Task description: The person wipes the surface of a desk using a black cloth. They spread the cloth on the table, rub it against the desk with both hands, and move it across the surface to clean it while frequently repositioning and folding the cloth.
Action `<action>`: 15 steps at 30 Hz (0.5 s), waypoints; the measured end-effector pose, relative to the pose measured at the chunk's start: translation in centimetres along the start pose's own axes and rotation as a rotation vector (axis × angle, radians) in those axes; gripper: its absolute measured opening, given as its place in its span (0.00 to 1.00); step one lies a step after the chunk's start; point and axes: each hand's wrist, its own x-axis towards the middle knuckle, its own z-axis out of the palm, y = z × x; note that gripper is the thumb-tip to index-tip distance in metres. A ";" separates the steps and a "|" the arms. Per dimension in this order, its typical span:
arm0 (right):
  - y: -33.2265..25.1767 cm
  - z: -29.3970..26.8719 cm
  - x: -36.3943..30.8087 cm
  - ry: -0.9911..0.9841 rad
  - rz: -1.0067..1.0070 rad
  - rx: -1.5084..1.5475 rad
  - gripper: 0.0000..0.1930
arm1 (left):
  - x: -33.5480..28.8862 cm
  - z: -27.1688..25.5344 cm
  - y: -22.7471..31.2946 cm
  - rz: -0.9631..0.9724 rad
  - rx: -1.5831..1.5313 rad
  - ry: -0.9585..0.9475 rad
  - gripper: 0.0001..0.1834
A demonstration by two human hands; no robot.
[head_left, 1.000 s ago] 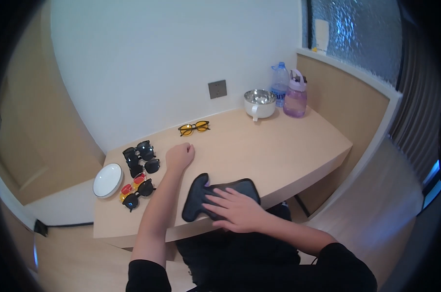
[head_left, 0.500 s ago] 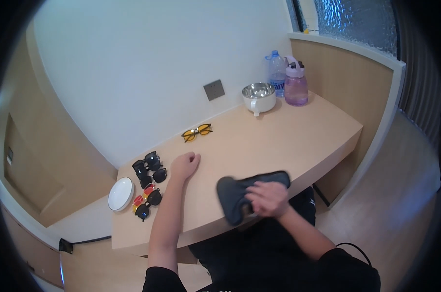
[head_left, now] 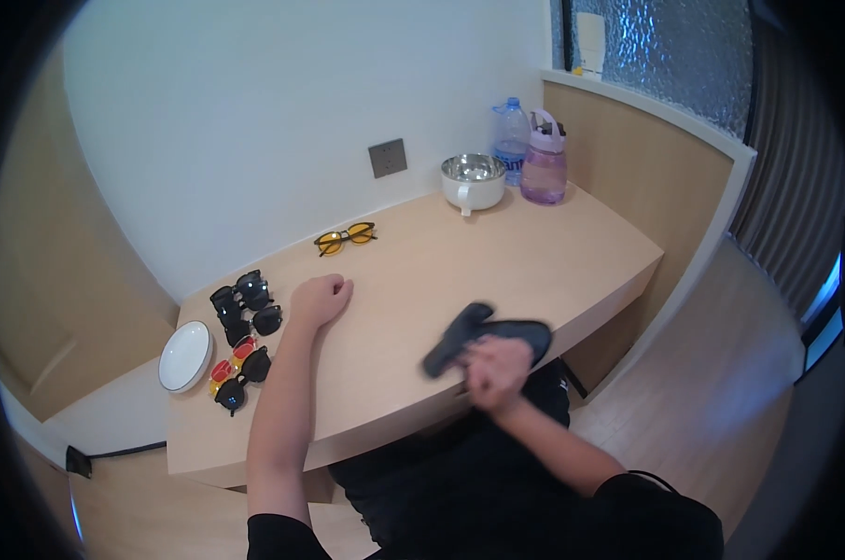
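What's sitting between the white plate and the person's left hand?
Dark sunglasses lie on the table between the white plate and the left hand, in the head view.

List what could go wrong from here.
The black pad, held in the right hand near the front edge of the table, might drop if the grip slips. The left forearm lies close to the sunglasses and could knock them. The plate sits at the left end, where a push might tip it off.
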 end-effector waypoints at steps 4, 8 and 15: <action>-10.9 3.0 0.2 -0.259 0.028 0.269 0.10 | -0.2 0.5 -0.3 0.030 -0.010 0.037 0.24; -11.3 3.0 0.3 -0.292 -0.135 0.221 0.16 | -1.1 0.2 -0.1 0.042 -0.119 0.011 0.24; -0.2 0.0 -0.8 -0.192 -0.267 0.005 0.15 | -1.3 -0.1 0.8 0.044 -0.115 0.015 0.23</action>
